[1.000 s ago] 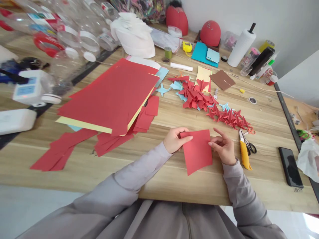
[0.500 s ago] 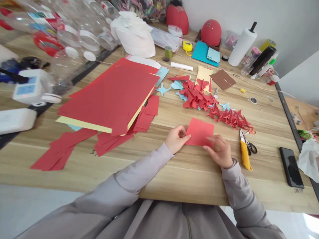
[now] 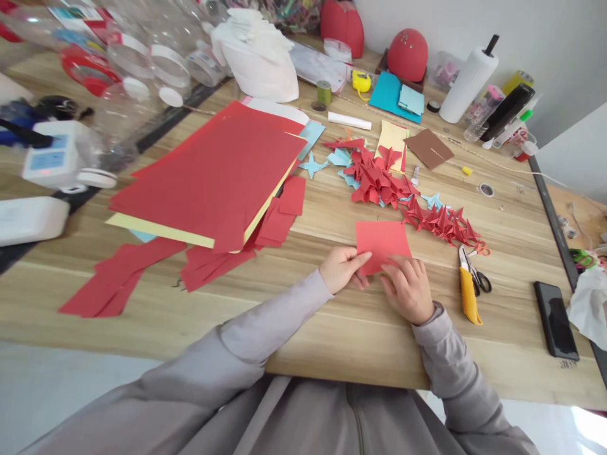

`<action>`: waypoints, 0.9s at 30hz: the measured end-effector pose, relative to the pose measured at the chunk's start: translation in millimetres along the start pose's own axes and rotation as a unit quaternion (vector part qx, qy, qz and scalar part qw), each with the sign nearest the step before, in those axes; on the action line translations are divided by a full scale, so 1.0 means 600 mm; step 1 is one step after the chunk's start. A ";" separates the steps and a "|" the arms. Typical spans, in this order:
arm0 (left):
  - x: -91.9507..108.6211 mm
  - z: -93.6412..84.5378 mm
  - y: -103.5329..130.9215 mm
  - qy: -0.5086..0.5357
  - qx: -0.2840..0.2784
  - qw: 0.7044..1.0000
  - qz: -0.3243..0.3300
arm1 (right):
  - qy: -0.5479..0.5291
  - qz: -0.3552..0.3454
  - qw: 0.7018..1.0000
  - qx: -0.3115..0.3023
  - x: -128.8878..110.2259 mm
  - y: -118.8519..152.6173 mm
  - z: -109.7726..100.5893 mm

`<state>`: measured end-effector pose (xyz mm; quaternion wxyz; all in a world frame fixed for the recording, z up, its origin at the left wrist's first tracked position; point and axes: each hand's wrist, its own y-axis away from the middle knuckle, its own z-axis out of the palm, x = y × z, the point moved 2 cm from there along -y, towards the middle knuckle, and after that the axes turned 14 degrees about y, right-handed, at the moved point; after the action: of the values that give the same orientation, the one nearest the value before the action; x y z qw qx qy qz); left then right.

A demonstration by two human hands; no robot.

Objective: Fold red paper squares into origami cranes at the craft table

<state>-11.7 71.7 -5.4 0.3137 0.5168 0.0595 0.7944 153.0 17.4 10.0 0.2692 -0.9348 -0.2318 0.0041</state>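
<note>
scissors (image 3: 477, 276) beside yellow knife (image 3: 468, 295), phone (image 3: 556, 319) nearby.

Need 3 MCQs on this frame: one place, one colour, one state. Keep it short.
1. Where does the yellow-handled cutter lie?
A. on the red paper stack
B. on the table, off to the side of the right hand, next to the scissors
C. under the phone

2. What colour is the paper square that both hands touch?
A. red
B. blue
C. yellow

3. How does that square sit?
A. crumpled into a ball
B. lifted clear of the table
C. down on the table, both hands pressing its near edge

Key: 1 B, cutter and scissors lie side by side there. 2 A, it is plain red. 3 C, the left hand and the right hand both rest on its near edge.
</note>
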 end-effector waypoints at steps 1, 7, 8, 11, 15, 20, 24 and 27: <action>-0.003 0.003 0.001 0.007 -0.004 1.000 -0.016 | 0.007 -0.007 1.000 0.000 -0.001 0.000 0.001; -0.007 0.008 0.004 0.006 -0.030 0.995 -0.092 | 0.001 -0.028 1.000 0.009 0.002 -0.001 0.006; -0.004 0.004 0.003 0.006 -0.025 0.996 -0.084 | 0.003 -0.028 1.000 0.011 0.003 -0.001 0.006; 0.013 -0.013 -0.001 0.014 0.015 1.000 -0.017 | 0.006 -0.035 0.999 0.017 0.004 0.002 0.007; 0.034 -0.034 -0.001 -0.035 0.072 0.993 0.090 | -0.003 -0.033 0.999 0.016 0.006 0.006 0.005; 0.049 -0.038 0.008 -0.188 0.052 0.938 0.286 | -0.048 -0.013 0.999 0.006 0.001 0.007 -0.001; 0.036 -0.031 0.008 -0.393 -0.058 0.828 0.396 | -0.140 0.039 0.989 -0.017 -0.001 0.012 -0.003; 0.017 -0.030 0.004 -0.495 -0.090 0.766 0.401 | -0.216 0.088 0.971 -0.050 0.000 0.015 -0.002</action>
<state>-31.0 79.8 -4.9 -0.0026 0.7844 -0.3885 0.4836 157.3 10.1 6.5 0.1640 -0.9410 -0.2008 0.2177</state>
